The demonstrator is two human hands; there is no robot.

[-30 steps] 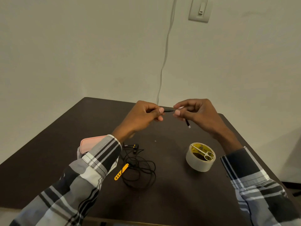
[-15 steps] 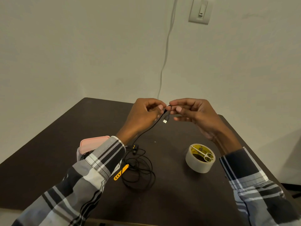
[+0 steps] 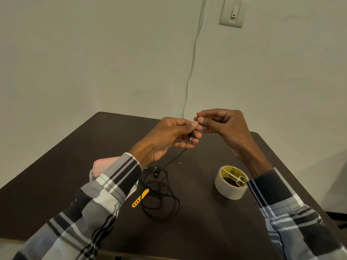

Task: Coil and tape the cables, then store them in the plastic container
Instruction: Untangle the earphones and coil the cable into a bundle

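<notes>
Holding the thin black cable [image 3: 175, 156] up over the table [image 3: 206, 231], your left hand [image 3: 169, 137] grips its plug end while your right hand [image 3: 223, 124] pinches it too, near the tape roll [image 3: 228, 190].

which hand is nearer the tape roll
Right. The right hand is raised above and just behind the tape roll, its forearm passing beside it. The left hand is further off to the roll's left, holding the black cable.
</notes>
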